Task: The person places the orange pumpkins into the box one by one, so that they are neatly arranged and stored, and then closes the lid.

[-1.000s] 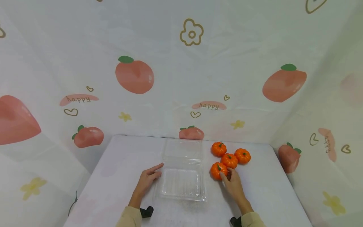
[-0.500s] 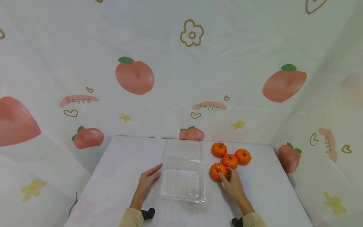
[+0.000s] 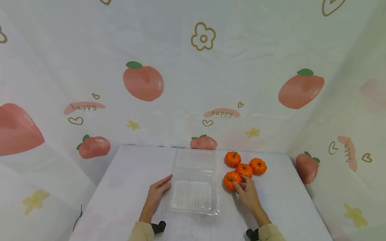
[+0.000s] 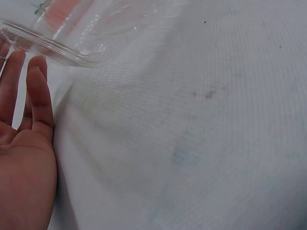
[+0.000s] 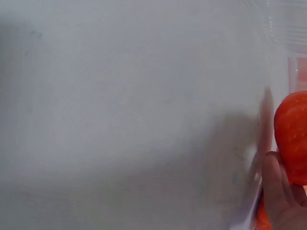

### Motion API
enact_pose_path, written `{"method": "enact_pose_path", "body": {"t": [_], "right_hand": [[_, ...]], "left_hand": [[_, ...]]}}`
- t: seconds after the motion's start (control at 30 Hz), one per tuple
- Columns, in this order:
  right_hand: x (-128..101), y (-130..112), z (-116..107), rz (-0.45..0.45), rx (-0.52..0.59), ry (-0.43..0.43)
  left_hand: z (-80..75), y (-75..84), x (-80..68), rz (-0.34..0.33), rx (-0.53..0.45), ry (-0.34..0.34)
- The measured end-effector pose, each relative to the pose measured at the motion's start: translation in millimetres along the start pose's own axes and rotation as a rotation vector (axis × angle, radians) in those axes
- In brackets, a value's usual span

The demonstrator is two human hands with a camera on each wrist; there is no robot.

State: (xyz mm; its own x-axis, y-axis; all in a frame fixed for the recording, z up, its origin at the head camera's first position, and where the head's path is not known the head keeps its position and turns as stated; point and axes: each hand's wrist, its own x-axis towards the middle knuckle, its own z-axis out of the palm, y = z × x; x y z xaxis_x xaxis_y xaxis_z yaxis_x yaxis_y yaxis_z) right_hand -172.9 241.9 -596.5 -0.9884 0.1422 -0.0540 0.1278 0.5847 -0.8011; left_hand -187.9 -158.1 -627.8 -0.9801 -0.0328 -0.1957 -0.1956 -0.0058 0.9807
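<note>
An open clear plastic clamshell box (image 3: pixel 193 189) lies in the middle of the white table (image 3: pixel 126 174), its lid (image 3: pixel 194 160) folded back away from me. My left hand (image 3: pixel 157 193) lies flat beside it, straight fingers touching its left rim. The left wrist view shows that hand (image 4: pixel 24 143) just below the box edge (image 4: pixel 72 45). Several small orange pumpkins sit to the right of the box. My right hand (image 3: pixel 245 193) pinches the nearest pumpkin (image 3: pixel 231 180) between thumb and fingers. In the right wrist view a finger (image 5: pixel 280 191) curls against that pumpkin (image 5: pixel 293 129).
The other pumpkins (image 3: pixel 233 159) (image 3: pixel 244 170) (image 3: pixel 258 166) cluster just behind the held one, close to the back right of the table. A fruit-print cloth backdrop (image 3: pixel 143 82) rises behind and at both sides. The table edges drop off left and right.
Almost nothing differs. My right hand has edged slightly forward against the nearest pumpkin, and the left hand stays at the box rim.
</note>
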Motion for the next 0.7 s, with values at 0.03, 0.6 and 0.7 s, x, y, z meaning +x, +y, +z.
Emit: {"method": "enact_pose_path", "body": {"t": [0.03, 0.6, 0.7], "right_hand": [[0, -1, 0, -0.003, 0.003, 0.003], [13, -24, -19, -0.168, 0.041, 0.083], [14, -29, -22, -0.18, 0.053, 0.084]], "left_hand": [[-0.3, -0.5, -0.1, -0.004, -0.003, -0.001], [0.4, 2.7, -0.6, -0.002, 0.012, 0.009], [-0.7, 2.4, -1.9, -0.019, 0.011, 0.009]]}}
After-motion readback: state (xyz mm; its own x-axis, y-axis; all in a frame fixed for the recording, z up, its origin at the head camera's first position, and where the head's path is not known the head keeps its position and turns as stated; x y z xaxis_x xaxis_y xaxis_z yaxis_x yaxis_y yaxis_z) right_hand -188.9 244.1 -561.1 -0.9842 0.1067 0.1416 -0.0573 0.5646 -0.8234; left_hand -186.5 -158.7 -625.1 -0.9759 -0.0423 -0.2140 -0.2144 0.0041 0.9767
